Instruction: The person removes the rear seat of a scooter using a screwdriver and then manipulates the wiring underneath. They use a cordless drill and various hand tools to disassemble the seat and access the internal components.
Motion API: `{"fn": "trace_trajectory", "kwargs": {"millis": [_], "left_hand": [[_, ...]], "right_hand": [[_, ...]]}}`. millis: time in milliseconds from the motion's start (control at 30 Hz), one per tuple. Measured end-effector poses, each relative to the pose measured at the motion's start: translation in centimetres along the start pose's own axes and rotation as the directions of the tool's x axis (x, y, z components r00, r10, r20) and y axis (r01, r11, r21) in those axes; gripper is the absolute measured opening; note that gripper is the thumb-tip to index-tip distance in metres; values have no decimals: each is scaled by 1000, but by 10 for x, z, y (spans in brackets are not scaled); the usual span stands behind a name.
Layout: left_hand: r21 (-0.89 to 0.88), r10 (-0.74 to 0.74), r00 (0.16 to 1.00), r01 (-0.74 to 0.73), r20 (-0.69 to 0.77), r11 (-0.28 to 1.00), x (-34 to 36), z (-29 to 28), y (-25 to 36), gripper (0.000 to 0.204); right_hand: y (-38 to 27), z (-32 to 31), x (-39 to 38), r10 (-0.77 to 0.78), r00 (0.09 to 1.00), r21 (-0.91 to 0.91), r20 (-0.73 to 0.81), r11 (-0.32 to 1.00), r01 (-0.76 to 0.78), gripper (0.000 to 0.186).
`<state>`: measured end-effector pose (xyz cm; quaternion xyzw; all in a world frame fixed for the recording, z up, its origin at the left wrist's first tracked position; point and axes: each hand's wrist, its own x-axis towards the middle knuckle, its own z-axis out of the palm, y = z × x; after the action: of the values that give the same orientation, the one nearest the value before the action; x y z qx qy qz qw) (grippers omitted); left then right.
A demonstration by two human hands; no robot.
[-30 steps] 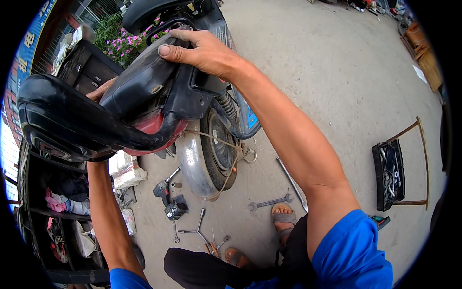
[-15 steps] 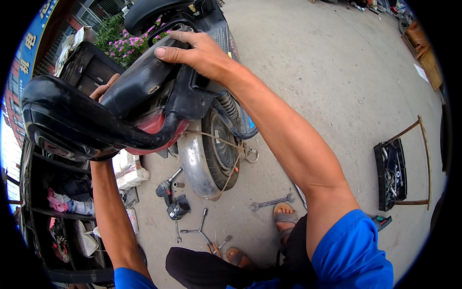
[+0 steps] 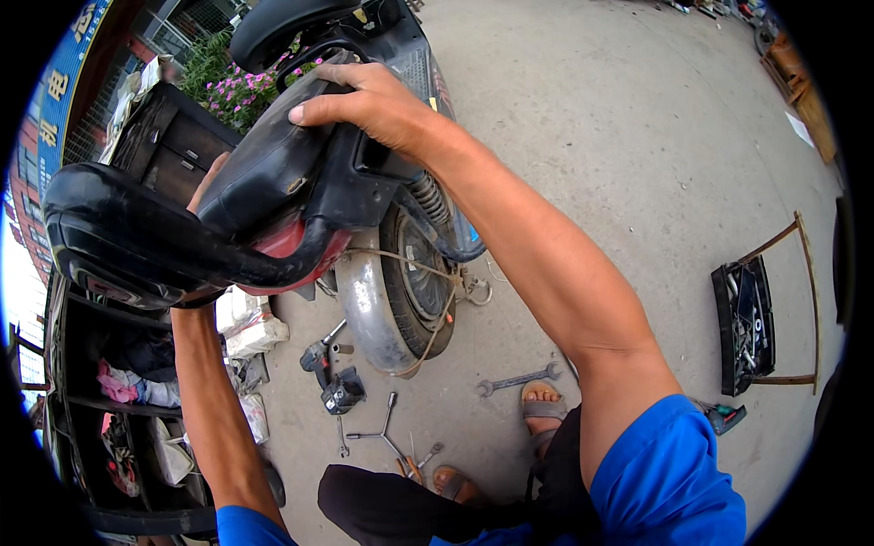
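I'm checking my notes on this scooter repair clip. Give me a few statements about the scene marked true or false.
1. The right hand grips the top of the scooter's black rear body panel. True.
2. The left hand is resting on the ground. False: it is raised behind the panel, with only part of it showing.
3. A cordless drill lies on the concrete near the rear wheel. True.
4. The double-ended wrench is held in the right hand. False: it lies on the ground by the sandalled foot.
5. The tray of tools sits on the scooter's seat. False: it is on the ground at the person's right.
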<state>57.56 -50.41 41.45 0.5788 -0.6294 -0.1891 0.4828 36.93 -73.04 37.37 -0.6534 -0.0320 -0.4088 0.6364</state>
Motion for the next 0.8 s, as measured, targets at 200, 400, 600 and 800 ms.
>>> {"fn": "trace_trajectory", "kwargs": {"millis": [200, 400, 600, 800], "left_hand": [[11, -34, 999, 34, -3, 999, 1, 1, -2, 81], [12, -22, 1000, 22, -7, 1000, 2, 1, -6, 85], [-235, -47, 999, 41, -21, 971, 1, -1, -9, 85], [-358, 303, 912, -195, 276, 913, 3, -46, -35, 82]], "right_hand": [[4, -3, 5, 26, 1000, 30, 16, 999, -26, 83], [10, 9, 9, -73, 994, -133, -79, 989, 62, 67], [15, 10, 11, -126, 983, -309, -130, 948, 81, 92], [15, 16, 18, -136, 973, -240, -185, 967, 89, 99]]}}
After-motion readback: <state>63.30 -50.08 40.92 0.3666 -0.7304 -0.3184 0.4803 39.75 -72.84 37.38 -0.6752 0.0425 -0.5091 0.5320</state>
